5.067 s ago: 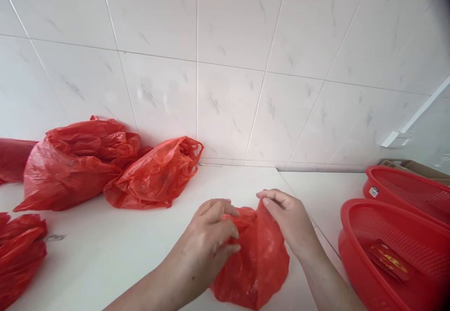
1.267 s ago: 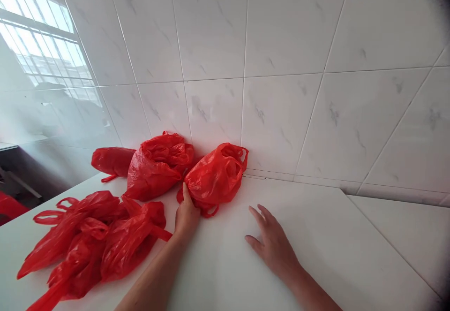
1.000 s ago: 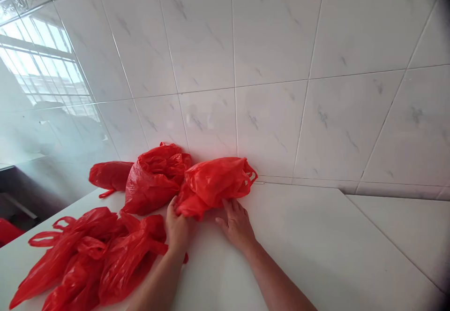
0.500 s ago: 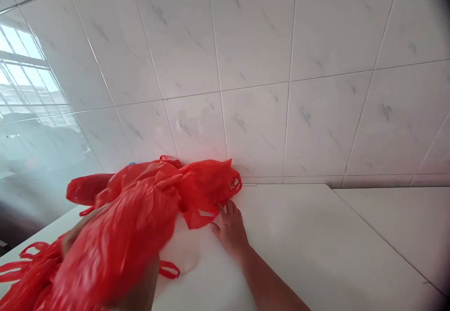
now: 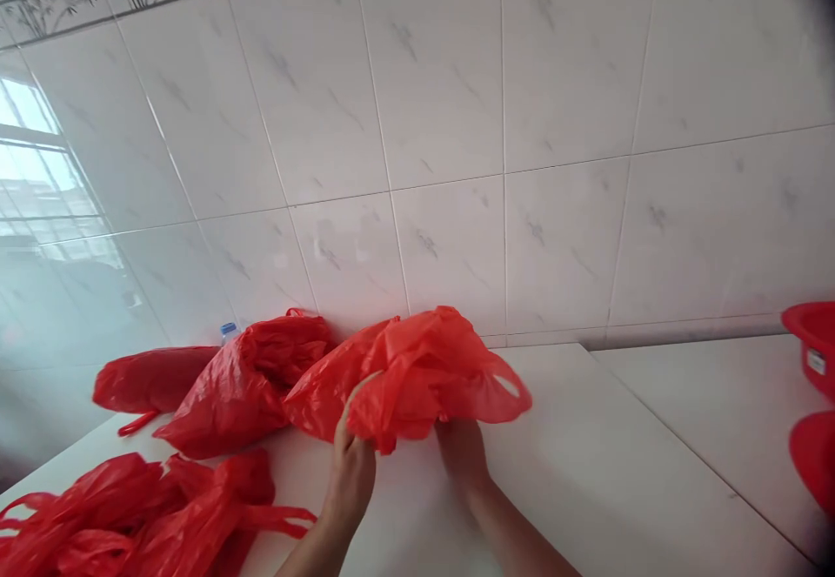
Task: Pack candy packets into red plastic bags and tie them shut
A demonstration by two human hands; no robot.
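Both hands hold one crumpled red plastic bag lifted just above the white counter, near the tiled wall. My left hand grips its lower left edge with fingers curled into the plastic. My right hand is under the bag's right side, its fingers hidden by the plastic. A handle loop hangs open at the bag's right end.
Two more stuffed red bags lie against the wall to the left, a small blue-capped bottle behind them. Several flattened red bags lie at the front left. Red plastic baskets show at the right edge.
My left hand let go of the bag it swung to the left pile and came back. Both hands have now taken up the bag by the wall and raised it.
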